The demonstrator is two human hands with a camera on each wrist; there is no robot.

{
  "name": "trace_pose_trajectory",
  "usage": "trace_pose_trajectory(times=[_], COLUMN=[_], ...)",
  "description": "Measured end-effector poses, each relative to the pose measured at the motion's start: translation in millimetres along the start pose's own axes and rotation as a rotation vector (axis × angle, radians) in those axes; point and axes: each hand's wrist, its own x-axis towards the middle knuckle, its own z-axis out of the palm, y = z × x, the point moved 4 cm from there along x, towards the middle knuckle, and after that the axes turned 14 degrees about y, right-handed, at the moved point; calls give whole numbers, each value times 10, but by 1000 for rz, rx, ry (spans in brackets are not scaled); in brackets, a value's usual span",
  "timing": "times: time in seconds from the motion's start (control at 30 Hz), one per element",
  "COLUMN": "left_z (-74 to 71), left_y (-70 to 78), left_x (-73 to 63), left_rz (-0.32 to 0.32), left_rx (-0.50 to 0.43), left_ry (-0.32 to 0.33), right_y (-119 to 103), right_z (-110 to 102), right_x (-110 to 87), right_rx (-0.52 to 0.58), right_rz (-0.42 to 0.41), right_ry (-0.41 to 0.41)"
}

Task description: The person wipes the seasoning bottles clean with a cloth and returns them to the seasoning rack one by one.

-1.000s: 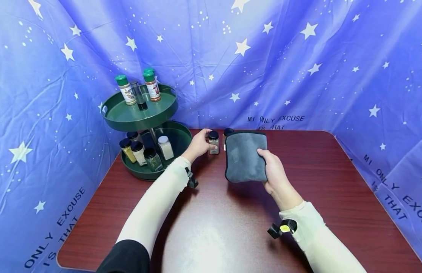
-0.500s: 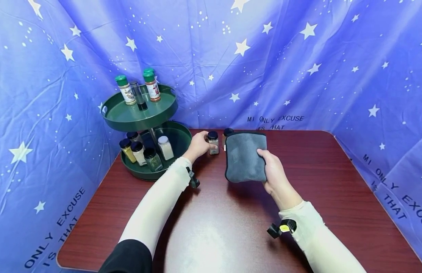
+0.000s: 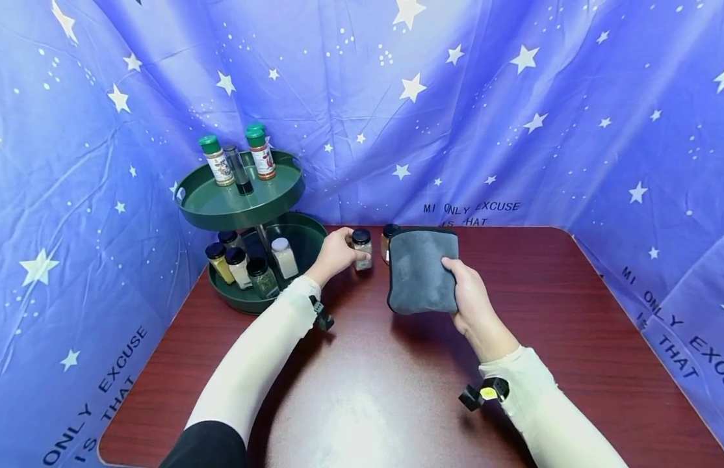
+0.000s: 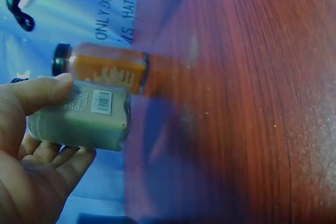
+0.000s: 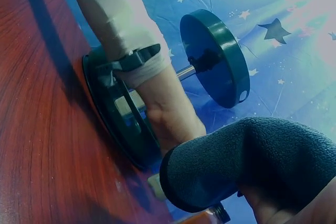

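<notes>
My left hand (image 3: 334, 253) grips a square-sided spice jar (image 3: 362, 250) with a black lid and greyish contents. In the left wrist view, the thumb lies along one side of the jar, the fingers are on the other, and a barcode label (image 4: 102, 102) shows. Just right of it stands a second black-lidded jar (image 4: 107, 66) with orange-brown contents, partly hidden by the cloth in the head view. My right hand (image 3: 476, 302) pinches a grey cloth (image 3: 423, 270) with black edging, thumb on its front. The cloth hangs over the table, bent over in the right wrist view (image 5: 210, 166).
A green two-tier rack (image 3: 239, 208) stands at the left of the table (image 3: 526, 312). Green-capped shakers (image 3: 218, 162) occupy its top tier. Several jars, including a white-lidded one (image 3: 284, 258), sit below. A star-patterned curtain (image 3: 362, 97) hangs behind the table.
My left hand has drawn the jar slightly left, widening the gap to the orange-brown jar. The right hand and cloth stay in place. The head view has tilted up slightly.
</notes>
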Motion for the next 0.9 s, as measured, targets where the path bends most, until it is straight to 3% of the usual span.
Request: trace_pose_trajectory(times=[0.23, 0.63, 0.9], left_z=[-154, -337, -418], left_y=[106, 300, 364], left_x=[-159, -548, -856], left_rz=[-22, 58, 97], left_rx=[-76, -130, -145], left_ry=[10, 5, -32], right_y=[8, 36, 63], right_z=[-3, 3, 9], right_x=[10, 23, 39], right_rx=[9, -10, -2], right_rz=[-1, 12, 11], right_ry=[3, 1, -14])
